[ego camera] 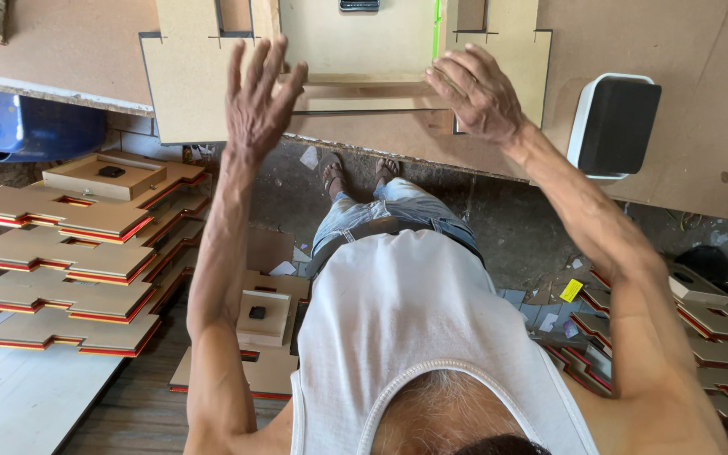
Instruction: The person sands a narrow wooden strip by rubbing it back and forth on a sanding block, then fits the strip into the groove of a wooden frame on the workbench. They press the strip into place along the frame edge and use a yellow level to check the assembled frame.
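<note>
Head view looks straight down on a person in a white sleeveless top, both arms stretched forward over the bench. Left hand is spread wide, fingers fanned and raised, gripping nothing; it hovers over the near edge of a flat, notched cardboard blank. Right hand is also open, its fingers curled down onto the far side of that same blank, beside a folded-up tray section with a green strip along one fold.

As I see it, the risk sits in the uneven hold. Only one hand seems to press the blank, so the sheet could skew or slide toward the bench edge, and the raised flap could spring back and crease off its score line. Whether the left palm touches the board I cannot tell.

A white and black box-shaped device sits just right of the right forearm; a wide elbow swing could knock it. Below, bare sandalled feet stand among scraps, with stacks of finished red-edged trays close on the left and more pieces on the right, so a dropped blank or a backward step could topple them.
</note>
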A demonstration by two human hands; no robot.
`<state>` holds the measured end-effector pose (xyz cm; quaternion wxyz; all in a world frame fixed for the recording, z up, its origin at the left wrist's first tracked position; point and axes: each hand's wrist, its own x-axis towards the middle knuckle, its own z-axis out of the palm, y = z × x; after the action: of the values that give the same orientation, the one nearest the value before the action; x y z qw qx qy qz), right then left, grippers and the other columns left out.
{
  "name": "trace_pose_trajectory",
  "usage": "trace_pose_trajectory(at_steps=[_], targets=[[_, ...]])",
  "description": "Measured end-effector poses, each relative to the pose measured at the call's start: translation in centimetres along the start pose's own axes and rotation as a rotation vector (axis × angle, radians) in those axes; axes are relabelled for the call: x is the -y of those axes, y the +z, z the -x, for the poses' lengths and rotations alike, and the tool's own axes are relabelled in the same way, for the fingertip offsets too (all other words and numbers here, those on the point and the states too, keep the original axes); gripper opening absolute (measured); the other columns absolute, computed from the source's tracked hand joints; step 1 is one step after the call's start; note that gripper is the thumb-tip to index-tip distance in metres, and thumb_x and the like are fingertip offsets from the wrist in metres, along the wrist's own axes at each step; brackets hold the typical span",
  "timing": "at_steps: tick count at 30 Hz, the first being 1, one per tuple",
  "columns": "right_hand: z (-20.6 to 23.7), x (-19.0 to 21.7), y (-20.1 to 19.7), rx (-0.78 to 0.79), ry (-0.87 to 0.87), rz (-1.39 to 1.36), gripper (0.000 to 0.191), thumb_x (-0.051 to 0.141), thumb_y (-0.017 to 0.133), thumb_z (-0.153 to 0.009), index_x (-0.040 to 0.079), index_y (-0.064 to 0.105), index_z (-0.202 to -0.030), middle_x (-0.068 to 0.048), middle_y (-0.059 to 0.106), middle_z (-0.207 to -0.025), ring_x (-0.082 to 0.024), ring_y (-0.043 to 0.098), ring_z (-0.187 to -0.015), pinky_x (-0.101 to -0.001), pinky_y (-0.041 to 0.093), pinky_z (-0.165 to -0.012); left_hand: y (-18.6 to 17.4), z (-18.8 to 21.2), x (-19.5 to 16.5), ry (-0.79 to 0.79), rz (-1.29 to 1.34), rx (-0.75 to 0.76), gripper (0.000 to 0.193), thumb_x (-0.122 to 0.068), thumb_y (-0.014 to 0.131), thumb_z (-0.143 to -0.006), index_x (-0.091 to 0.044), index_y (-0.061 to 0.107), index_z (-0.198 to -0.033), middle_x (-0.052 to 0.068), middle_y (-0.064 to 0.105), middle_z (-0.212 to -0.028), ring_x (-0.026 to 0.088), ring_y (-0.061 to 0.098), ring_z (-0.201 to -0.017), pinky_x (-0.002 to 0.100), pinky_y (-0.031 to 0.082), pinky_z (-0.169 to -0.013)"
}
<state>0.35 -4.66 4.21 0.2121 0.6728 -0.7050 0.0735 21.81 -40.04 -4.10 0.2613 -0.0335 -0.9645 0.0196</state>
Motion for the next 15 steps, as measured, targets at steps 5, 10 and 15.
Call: trace_pose_trajectory(at_steps=[5,10,15], targets=[[1.9,4.7,1.4,0.086,0.088,-0.147,0.033,0.017,0.076,-0.105,0.002,0.065,-0.132,-0.014,0.069,-0.129,-0.025,0.061,-0.124,-0.0348,0.054,-0.111,0.8,-0.9,-10.7,0.127,0.350,0.203,0.049,-0.036,0.060,-0.117,-0.015,0.041,-0.157,0.008,0.044,-0.164,0.023,0.039,-0.155,0.043,0.025,-0.135],[1.5,7.1,3.1,0.173,0.319,-0.391,0.055,0.030,0.072,-0.095,0.001,0.061,-0.140,-0.017,0.062,-0.144,-0.031,0.056,-0.136,-0.0446,0.046,-0.117,0.2,-2.8,-13.5,-0.011,0.455,0.418,0.075,-0.055,0.051,-0.105,-0.010,0.033,-0.161,0.008,0.036,-0.166,0.023,0.028,-0.154,0.045,0.014,-0.129],[3.0,5.4,0.8,0.225,0.447,-0.386,0.055,0.031,0.071,-0.100,0.002,0.056,-0.145,-0.018,0.056,-0.151,-0.032,0.049,-0.143,-0.0492,0.037,-0.122,-2.1,-3.9,-13.0,-0.067,0.417,0.439,0.071,-0.052,0.053,-0.105,-0.011,0.034,-0.161,0.004,0.035,-0.167,0.020,0.027,-0.154,0.044,0.012,-0.129]])
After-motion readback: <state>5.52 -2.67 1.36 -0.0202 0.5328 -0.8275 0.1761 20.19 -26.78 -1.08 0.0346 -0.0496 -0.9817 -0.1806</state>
